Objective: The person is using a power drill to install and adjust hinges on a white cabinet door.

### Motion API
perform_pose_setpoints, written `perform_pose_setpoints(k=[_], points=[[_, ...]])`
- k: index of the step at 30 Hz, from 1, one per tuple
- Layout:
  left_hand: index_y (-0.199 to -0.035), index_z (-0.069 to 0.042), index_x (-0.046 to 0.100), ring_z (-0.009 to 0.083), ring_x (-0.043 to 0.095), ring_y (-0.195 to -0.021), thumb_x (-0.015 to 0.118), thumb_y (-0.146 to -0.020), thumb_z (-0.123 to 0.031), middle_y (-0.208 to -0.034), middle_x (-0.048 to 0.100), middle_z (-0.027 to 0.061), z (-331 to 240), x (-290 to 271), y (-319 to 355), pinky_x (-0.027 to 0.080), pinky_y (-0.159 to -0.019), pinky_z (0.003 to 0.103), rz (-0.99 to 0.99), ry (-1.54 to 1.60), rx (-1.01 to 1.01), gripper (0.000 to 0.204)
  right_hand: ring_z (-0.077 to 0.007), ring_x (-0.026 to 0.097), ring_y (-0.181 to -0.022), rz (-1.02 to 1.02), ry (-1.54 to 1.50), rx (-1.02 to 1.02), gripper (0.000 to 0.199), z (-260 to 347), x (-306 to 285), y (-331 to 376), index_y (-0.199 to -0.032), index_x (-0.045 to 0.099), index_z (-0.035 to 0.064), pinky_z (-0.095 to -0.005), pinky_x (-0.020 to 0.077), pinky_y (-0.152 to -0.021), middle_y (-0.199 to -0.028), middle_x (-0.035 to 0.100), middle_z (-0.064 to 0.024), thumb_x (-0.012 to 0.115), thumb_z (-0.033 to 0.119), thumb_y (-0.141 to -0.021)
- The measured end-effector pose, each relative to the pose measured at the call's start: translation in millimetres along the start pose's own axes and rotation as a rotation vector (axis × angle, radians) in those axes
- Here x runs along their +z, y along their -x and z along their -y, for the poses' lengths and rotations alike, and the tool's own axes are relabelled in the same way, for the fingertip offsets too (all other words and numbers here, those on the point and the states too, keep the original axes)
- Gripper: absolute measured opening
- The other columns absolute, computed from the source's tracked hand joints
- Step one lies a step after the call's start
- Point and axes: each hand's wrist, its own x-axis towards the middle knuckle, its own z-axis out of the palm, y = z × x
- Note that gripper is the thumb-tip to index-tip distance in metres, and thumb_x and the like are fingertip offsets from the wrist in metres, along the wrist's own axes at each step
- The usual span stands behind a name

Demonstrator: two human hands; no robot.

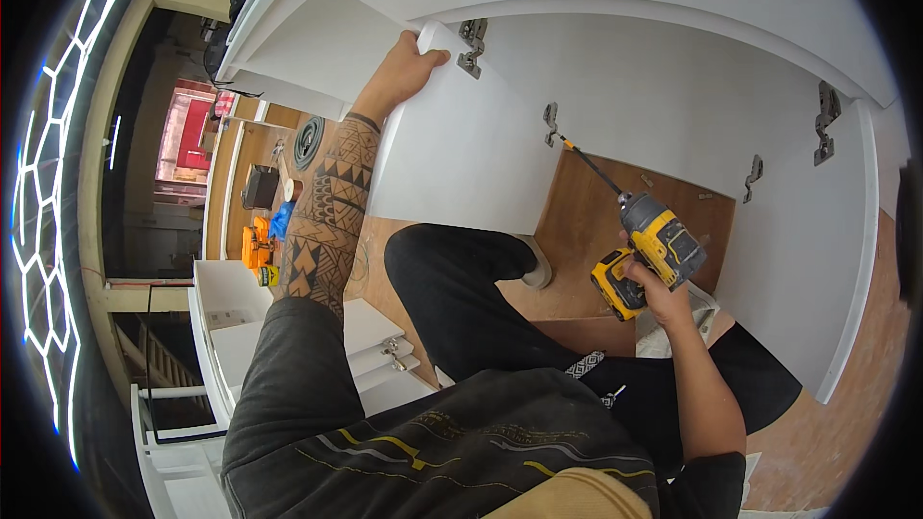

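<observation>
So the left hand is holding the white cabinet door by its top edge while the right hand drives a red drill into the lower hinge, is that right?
Not quite: the drill is yellow and black, not red. The head view shows the right hand gripping it with its long bit aimed at the lower hinge, while the left hand does hold the white cabinet door by its top edge.
</observation>
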Motion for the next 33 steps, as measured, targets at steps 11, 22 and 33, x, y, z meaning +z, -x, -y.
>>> perform_pose_setpoints(k=[11, 22, 33], points=[[-0.141, 0.012, 0.046, 0.0356, 0.072, -0.108, 0.07, -0.092, -0.035, -0.123, 0.067, 0.0317, 8.7, -0.4, 1.5, 0.056, -0.094, 0.039, -0.013, 0.022, 0.026, 0.072, -0.0124, 0.065, -0.101, 0.018, -0.025, -0.009, 0.051, 5.1, -1.3, -0.2, -0.132, 0.067, 0.0046, -0.0312, 0.0539, -0.093, -0.123, 0.071, -0.0044, 0.069, -0.006, -0.082], [-0.143, 0.015, 0.043, 0.0399, 0.07, -0.114, 0.07, -0.091, -0.037, -0.128, 0.066, 0.0343, 14.7, -4.3, -1.8, 0.054, -0.1, 0.041, -0.011, 0.0, 0.038, 0.078, -0.0134, 0.063, -0.08, -0.09, -0.307, -0.128, 0.047, 47.5, 20.2, -34.3, -0.128, 0.067, 0.0008, -0.0309, 0.0544, -0.08, -0.108, 0.07, -0.0047, 0.065, -0.005, -0.081], [-0.146, 0.017, 0.039, 0.0426, 0.065, -0.123, 0.067, -0.093, -0.037, -0.133, 0.061, 0.0373, 10.2, -2.5, 2.4, 0.05, -0.106, 0.041, 0.007, -0.015, 0.049, 0.081, -0.0134, 0.055, -0.063, 0.12, -0.395, -0.142, 0.04, 114.7, 38.2, -126.9, -0.122, 0.068, -0.0035, -0.0312, 0.052, -0.064, -0.073, 0.058, -0.0035, 0.066, 0.002, -0.083]])
